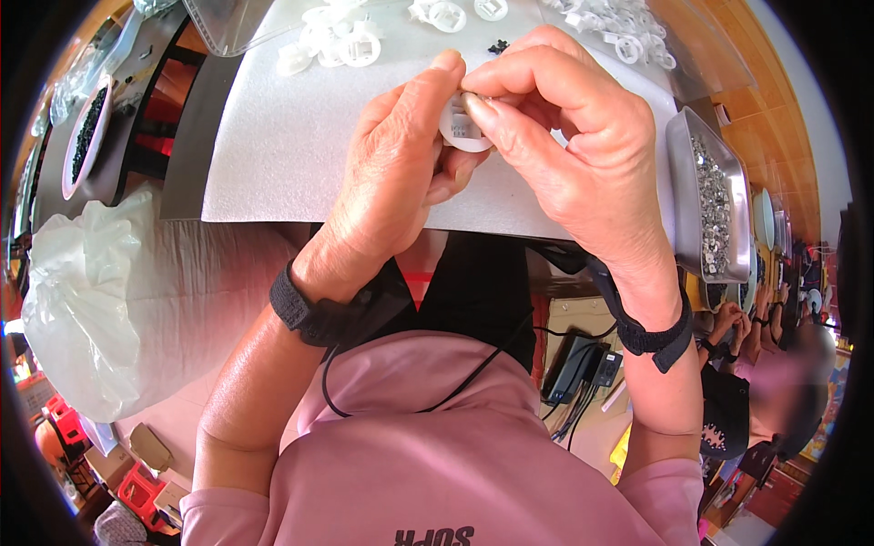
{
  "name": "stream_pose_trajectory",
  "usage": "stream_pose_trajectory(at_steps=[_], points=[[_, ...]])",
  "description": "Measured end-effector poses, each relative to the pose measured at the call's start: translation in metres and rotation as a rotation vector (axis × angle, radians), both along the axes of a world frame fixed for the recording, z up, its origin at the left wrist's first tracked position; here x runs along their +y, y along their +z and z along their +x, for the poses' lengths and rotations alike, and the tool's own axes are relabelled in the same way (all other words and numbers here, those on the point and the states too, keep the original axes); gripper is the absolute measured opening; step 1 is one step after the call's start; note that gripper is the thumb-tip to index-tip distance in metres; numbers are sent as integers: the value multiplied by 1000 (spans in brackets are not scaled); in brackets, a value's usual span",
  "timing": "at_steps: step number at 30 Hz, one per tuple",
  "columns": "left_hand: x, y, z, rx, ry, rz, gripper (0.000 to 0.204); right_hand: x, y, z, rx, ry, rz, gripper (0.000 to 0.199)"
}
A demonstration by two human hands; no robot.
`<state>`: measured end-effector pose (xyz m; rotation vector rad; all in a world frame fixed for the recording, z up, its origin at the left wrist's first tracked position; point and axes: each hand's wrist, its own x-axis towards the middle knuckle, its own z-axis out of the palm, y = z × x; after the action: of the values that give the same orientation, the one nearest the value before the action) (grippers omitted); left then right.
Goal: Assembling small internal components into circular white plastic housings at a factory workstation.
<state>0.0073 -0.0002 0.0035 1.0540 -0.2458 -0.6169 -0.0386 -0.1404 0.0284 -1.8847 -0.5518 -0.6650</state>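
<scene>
Item one: a small round white plastic ring part (462, 127), which we find pinched between both hands above the white foam sheet (273, 146) that covers the worktop (187, 136). Our left hand (391, 182) grips it from the left, thumb tip on its upper edge and fingers curled shut beneath. Our right hand (574, 136) closes on it from the right, thumb and forefinger pressed to its face; much of the part is hidden by the fingers. Both wrists carry black straps.

Item two: a scatter of loose white plastic ring parts (337, 44) at the far edge of the foam sheet, well apart from the held part.

Item three: a rectangular metal tray (678, 182) just right of the foam sheet, filled with small silvery metal pieces (715, 209).

Item four: a shallow round dish of small dark pieces (86, 136), well left of the foam sheet.

Item five: a crumpled translucent white plastic bag (86, 291), below the foam sheet's left corner.

Item six: a thin black cable (455, 387) across our pink shirt, nearer to us than the foam sheet.

Item seven: other people's hands (728, 318), below the metal tray, to the right of the foam sheet.
</scene>
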Motion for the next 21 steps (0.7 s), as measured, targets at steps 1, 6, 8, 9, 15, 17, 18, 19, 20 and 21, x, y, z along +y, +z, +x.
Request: stream_pose_trajectory(at_steps=[1, 6, 8, 9, 15, 17, 18, 19, 20, 21], points=[[0, -1, 1, 6, 1, 0, 30, 2, 8, -1, 55, -53, -83, 9], [2, -3, 4, 34, -16, -9, 29, 3, -2, 8, 127, 66, 141, 9], [5, -3, 4, 46, -13, -10, 28, 5, 15, 4, -67, 13, -246, 11], [4, -3, 4, 51, -17, -13, 28, 5, 13, 2, -67, 13, -247, 11], [2, -3, 5, 75, -34, -27, 26, 1, 11, -4, -28, -114, -324, 15], [3, -2, 4, 80, -37, -31, 26, 0, 7, -2, -100, -119, -331, 16], [5, -1, 4, 82, -39, -35, 26, 1, 7, -3, -103, -119, -333, 16], [4, 0, 4, 83, -40, -39, 26, 3, 8, -4, -95, -146, -330, 17], [5, 1, 2, 84, -42, -43, 26, 5, 8, -5, -87, -174, -327, 17], [3, 3, 3, 84, -45, -47, 25, 4, 8, -5, -92, -175, -329, 17]])
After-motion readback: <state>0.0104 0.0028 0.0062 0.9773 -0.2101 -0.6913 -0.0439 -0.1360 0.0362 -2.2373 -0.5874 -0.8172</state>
